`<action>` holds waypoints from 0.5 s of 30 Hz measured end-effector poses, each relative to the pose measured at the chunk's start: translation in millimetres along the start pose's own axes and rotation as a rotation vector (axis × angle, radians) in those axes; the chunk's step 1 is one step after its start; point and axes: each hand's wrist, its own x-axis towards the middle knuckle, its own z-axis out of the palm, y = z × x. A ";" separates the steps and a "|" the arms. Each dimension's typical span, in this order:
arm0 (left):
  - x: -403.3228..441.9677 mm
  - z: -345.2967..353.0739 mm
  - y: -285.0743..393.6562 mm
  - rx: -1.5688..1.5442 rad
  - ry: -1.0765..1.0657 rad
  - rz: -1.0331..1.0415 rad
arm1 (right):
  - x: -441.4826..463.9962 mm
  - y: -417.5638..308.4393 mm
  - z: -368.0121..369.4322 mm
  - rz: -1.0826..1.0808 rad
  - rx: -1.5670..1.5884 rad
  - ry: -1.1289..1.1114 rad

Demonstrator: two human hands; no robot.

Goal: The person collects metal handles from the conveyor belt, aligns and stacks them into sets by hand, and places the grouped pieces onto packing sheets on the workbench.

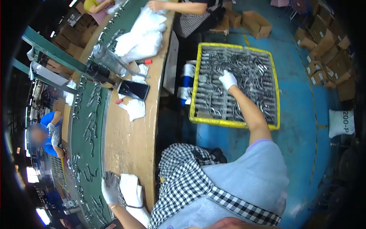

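My left hand [110, 187], in a white glove with grey fingers, is at the inner edge of the wooden table. Its fingers are stretched out, beside a folded white cloth [129, 189] with a dark band around it. Some dark, thin shapes between hand and cloth are hard to make out. My right hand [228, 79], also gloved in white, reaches into a yellow-rimmed crate [277, 103]. Its fingers curl down onto curved, shiny metal pieces [217, 68]; the fingertips are partly hidden. Rows of these pieces fill the crate.
A green conveyor belt [85, 137] with loose metal pieces runs along the table [126, 149]. On the table are a phone [134, 90], a clear bottle [110, 59] and white bags [143, 36]. Co-workers sit across and beyond. Cardboard boxes [256, 24] stand on the blue floor.
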 end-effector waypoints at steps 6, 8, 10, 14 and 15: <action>-73.9 -30.3 32.4 -0.037 0.170 0.164 | 99.0 -16.2 21.7 -0.058 -0.229 -0.058; -90.5 -119.2 16.3 0.118 0.483 0.130 | 109.6 -25.3 25.0 0.024 -0.189 -0.017; -103.5 -94.6 9.4 0.115 0.554 0.085 | 110.6 -32.7 26.5 0.021 -0.301 -0.037; -106.4 -68.9 1.0 0.112 0.535 0.080 | 104.3 -57.5 47.1 -0.056 -0.460 0.013; -106.8 -67.9 1.0 0.127 0.518 0.093 | 101.3 -68.4 52.5 -0.100 -0.489 0.098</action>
